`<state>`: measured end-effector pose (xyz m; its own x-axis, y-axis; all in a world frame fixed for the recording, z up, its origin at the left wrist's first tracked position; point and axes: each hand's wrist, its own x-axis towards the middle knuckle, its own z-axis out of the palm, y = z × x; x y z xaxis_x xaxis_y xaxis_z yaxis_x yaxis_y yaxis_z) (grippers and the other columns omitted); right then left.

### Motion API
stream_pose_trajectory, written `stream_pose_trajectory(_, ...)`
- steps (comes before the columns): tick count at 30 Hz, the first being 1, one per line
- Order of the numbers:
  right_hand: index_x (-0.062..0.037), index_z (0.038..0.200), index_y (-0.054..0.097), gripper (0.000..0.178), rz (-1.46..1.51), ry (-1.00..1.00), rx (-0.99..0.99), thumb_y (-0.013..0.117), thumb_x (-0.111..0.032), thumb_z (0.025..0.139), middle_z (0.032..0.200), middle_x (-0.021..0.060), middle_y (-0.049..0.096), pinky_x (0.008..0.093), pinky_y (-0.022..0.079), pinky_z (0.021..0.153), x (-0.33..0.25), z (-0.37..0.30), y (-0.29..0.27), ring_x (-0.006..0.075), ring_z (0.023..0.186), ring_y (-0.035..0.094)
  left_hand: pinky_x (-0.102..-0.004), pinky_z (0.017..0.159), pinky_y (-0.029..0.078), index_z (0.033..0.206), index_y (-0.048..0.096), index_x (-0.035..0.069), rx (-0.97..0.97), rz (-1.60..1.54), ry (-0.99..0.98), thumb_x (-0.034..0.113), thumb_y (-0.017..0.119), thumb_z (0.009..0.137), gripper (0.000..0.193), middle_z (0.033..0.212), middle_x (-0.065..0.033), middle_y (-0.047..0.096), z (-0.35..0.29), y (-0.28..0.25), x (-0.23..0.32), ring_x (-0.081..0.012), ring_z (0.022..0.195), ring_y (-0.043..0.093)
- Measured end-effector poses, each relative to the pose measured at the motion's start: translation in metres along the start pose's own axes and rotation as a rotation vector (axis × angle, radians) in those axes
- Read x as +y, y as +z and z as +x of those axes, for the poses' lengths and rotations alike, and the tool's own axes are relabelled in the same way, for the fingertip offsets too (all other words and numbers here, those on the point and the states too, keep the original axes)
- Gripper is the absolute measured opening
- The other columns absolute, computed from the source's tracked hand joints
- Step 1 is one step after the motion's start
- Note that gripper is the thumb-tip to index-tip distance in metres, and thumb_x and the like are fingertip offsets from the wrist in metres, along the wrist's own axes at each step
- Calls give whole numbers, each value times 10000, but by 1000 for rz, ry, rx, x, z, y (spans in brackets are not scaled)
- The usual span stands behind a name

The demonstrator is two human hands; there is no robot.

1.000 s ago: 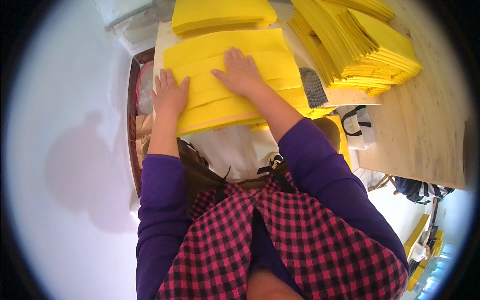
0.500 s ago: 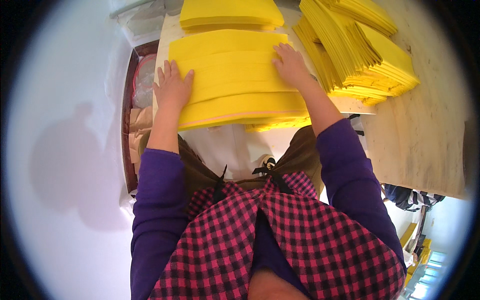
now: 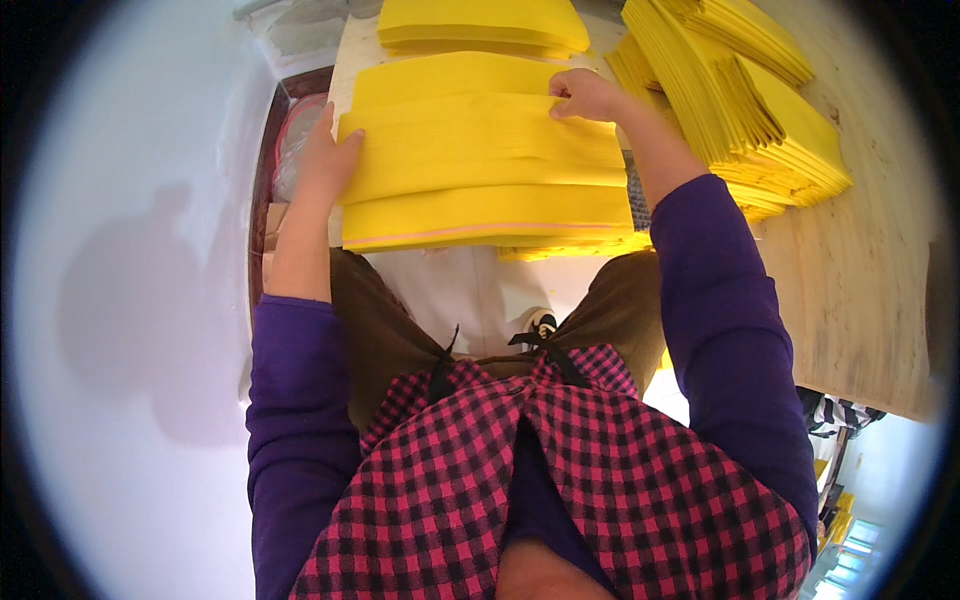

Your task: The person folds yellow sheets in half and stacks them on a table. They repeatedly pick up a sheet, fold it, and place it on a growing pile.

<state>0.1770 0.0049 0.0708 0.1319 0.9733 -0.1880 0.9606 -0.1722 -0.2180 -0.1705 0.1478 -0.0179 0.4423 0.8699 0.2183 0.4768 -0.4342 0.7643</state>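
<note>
Across the pale wooden tabletop [image 3: 860,280], a layered pile of yellow fabric sheets [image 3: 480,150] lies straight in front of the seated person, beside a heap of folded yellow sheets [image 3: 700,70] on the right. The left hand [image 3: 326,160] rests along the pile's left edge, thumb spread, gripping nothing. The right hand's [image 3: 592,95] fingers curl nearly closed at a fold near the far right corner; I can't tell whether they've caught fabric.

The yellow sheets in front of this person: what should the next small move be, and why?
Perhaps the right hand, curled at one edge of the yellow sheets, should smooth that edge: the sheets overlap in slightly wavy steps, and the left hand, at their left side, seems placed to steady them.
</note>
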Motion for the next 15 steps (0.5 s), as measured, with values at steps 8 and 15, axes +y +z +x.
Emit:
stream_pose_trajectory(8, -2, 930, 549, 200, -68, -28, 63, 662, -97, 794, 806, 134, 547, 339, 430, 692, -23, -25, -23, 234, 750, 523, -328, 1010, 368, 1348, 437, 43, 8, -115, 105, 185, 686, 791, 626, 1308, -175, 518, 8, -9, -7, -264, 1245, 470)
stream_pose_trajectory(15, -33, 1027, 573, 223, -118, -152, 312, 609, -135, 832, 925, 168, 618, 414, 465, 756, -32, -61, -26, 361, 879, 589, -319, 972, 391, 1279, 479, -36, -66, -565, -44, 95, 712, 765, 579, 1203, -102, 591, 9, -18, 20, -195, 1142, 533)
